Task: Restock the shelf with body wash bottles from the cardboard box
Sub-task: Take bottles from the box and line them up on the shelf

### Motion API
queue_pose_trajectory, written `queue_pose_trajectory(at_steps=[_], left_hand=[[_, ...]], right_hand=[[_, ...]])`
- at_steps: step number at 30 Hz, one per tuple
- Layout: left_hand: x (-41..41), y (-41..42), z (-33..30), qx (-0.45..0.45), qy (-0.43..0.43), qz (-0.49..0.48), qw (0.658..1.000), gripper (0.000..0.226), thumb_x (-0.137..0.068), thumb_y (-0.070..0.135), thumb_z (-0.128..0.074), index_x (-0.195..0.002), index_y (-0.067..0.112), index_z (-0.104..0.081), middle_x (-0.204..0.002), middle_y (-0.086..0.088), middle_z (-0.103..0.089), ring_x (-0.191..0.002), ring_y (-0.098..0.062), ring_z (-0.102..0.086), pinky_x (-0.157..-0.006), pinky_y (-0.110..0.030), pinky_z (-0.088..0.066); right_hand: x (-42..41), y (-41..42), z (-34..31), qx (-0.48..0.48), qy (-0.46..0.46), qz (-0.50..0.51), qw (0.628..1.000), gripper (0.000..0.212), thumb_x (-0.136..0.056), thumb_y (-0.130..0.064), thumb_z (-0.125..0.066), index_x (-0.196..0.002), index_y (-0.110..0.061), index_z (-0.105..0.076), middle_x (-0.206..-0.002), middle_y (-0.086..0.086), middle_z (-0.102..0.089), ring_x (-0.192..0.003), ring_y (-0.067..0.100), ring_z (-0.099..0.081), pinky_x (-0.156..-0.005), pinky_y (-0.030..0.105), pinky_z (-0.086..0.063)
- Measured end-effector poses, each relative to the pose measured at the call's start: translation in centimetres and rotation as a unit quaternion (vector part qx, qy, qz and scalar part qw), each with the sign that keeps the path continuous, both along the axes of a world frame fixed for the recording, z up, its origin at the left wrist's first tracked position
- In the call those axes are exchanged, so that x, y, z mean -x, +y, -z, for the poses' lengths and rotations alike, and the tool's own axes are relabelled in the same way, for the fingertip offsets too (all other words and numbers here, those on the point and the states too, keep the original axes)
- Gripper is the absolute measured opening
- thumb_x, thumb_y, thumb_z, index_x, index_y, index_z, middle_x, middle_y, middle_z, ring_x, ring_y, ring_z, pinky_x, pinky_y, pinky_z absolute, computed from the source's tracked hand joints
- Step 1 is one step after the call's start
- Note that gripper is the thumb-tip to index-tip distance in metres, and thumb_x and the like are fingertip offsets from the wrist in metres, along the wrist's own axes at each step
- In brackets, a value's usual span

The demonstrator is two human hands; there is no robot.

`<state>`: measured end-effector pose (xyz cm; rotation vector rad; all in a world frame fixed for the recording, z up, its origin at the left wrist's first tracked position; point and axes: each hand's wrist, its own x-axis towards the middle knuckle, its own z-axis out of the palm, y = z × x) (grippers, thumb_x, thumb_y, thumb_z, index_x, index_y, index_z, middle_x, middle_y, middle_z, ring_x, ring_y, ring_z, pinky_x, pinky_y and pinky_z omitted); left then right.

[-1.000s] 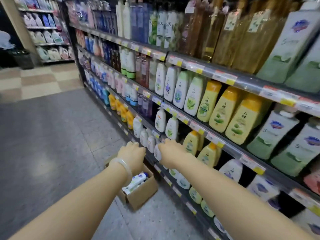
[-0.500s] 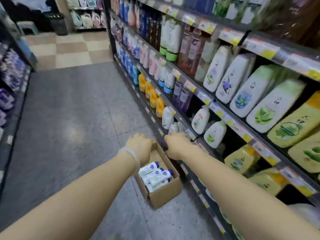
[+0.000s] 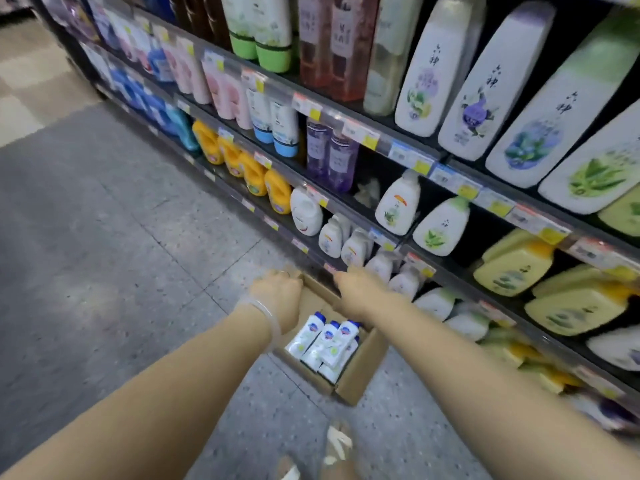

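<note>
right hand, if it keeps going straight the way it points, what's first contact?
Probably the small white bottles at the low shelf's front edge, just past the right hand. Depth is unclear; it may already touch them.

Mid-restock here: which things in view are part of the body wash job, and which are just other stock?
Job:
- cardboard box on the floor by the shelf
- white body wash bottles with blue caps, lying in the box
- left hand and right hand over the box's far end

Not the job:
- yellow bottles
- purple bottles
- tall white bottles higher up
</note>
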<state>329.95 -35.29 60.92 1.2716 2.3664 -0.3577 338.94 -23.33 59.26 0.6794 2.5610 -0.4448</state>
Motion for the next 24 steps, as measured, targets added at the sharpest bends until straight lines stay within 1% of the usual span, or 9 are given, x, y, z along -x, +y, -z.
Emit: queue_pose_trajectory(at_steps=[3, 6, 9, 13, 14, 16, 18, 21, 24], left_hand=[[1.9, 2.8, 2.3, 0.005, -0.009, 0.032, 0.999, 0.029, -0.087, 0.011, -0.048, -0.116, 0.009, -0.053, -0.121, -0.012, -0.049, -0.117, -0.03, -0.043, -0.09, -0.036, -0.039], [4.0, 5.2, 5.2, 0.01, -0.025, 0.052, 0.998, 0.03, -0.089, 0.017, -0.05, -0.118, 0.01, -0.052, -0.123, -0.012, -0.049, -0.118, -0.03, -0.041, -0.091, -0.036, -0.04], [5.8, 6.8, 8.7, 0.04, -0.05, 0.06, 0.996, 0.031, -0.089, 0.021, -0.052, -0.118, 0.012, -0.052, -0.124, -0.011, -0.048, -0.118, -0.029, -0.042, -0.087, -0.035, -0.041], [8.1, 8.3, 14.0, 0.086, -0.086, 0.071, 0.99, 0.032, -0.088, 0.022, -0.051, -0.119, 0.015, -0.049, -0.126, -0.008, -0.049, -0.116, -0.026, -0.046, -0.086, -0.034, -0.043], [8.6, 8.7, 15.4, 0.097, -0.093, 0.078, 0.988, 0.033, -0.088, 0.022, -0.051, -0.12, 0.015, -0.049, -0.126, -0.008, -0.049, -0.117, -0.025, -0.046, -0.087, -0.034, -0.044], [9.7, 9.2, 18.5, 0.121, -0.101, 0.098, 0.983, 0.036, -0.087, 0.022, -0.05, -0.122, 0.015, -0.048, -0.126, -0.007, -0.049, -0.119, -0.025, -0.044, -0.093, -0.035, -0.043], [10.9, 9.6, 22.2, 0.142, -0.111, 0.114, 0.977, 0.037, -0.088, 0.021, -0.048, -0.124, 0.016, -0.048, -0.128, -0.007, -0.048, -0.122, -0.025, -0.043, -0.096, -0.035, -0.042], [12.2, 9.5, 28.2, 0.186, -0.137, 0.12, 0.966, 0.035, -0.09, 0.021, -0.048, -0.124, 0.012, -0.049, -0.129, -0.009, -0.05, -0.121, -0.027, -0.047, -0.096, -0.036, -0.043], [12.7, 8.3, 35.4, 0.222, -0.159, 0.106, 0.956, 0.038, -0.091, 0.024, -0.046, -0.128, 0.014, -0.047, -0.134, -0.008, -0.047, -0.126, -0.028, -0.043, -0.102, -0.035, -0.04]], right_hand=[[1.3, 2.4, 2.5, 0.013, -0.013, 0.043, 0.999, 0.034, -0.088, -0.023, -0.058, -0.116, -0.004, -0.049, -0.123, 0.016, -0.046, -0.113, 0.034, -0.046, -0.082, 0.036, -0.039], [2.7, 4.6, 5.4, 0.028, -0.03, 0.082, 0.996, 0.035, -0.088, -0.024, -0.058, -0.116, -0.005, -0.05, -0.122, 0.016, -0.047, -0.113, 0.033, -0.046, -0.077, 0.033, -0.036], [3.6, 5.9, 9.0, 0.053, -0.052, 0.115, 0.991, 0.036, -0.089, -0.026, -0.056, -0.118, -0.006, -0.049, -0.124, 0.017, -0.045, -0.115, 0.034, -0.045, -0.085, 0.036, -0.04], [4.5, 6.0, 14.3, 0.099, -0.086, 0.161, 0.978, 0.034, -0.087, -0.03, -0.058, -0.113, -0.009, -0.053, -0.123, 0.015, -0.05, -0.114, 0.034, -0.048, -0.089, 0.038, -0.044], [4.7, 5.9, 15.7, 0.109, -0.096, 0.171, 0.975, 0.033, -0.087, -0.03, -0.057, -0.113, -0.009, -0.053, -0.123, 0.015, -0.05, -0.115, 0.032, -0.048, -0.093, 0.038, -0.044], [4.9, 5.2, 18.9, 0.128, -0.121, 0.184, 0.967, 0.033, -0.088, -0.027, -0.055, -0.113, -0.007, -0.054, -0.123, 0.015, -0.053, -0.117, 0.028, -0.048, -0.1, 0.036, -0.037], [5.1, 4.3, 22.4, 0.146, -0.127, 0.222, 0.956, 0.035, -0.09, -0.025, -0.052, -0.119, -0.006, -0.053, -0.126, 0.012, -0.055, -0.118, 0.025, -0.049, -0.101, 0.031, -0.033], [5.7, 3.0, 28.2, 0.188, -0.106, 0.306, 0.927, 0.038, -0.091, -0.026, -0.053, -0.125, -0.009, -0.051, -0.132, 0.008, -0.052, -0.119, 0.022, -0.051, -0.097, 0.027, -0.041], [6.3, 1.6, 34.7, 0.207, -0.105, 0.39, 0.891, 0.041, -0.09, -0.028, -0.056, -0.126, -0.009, -0.05, -0.134, 0.007, -0.049, -0.12, 0.021, -0.051, -0.098, 0.026, -0.041]])
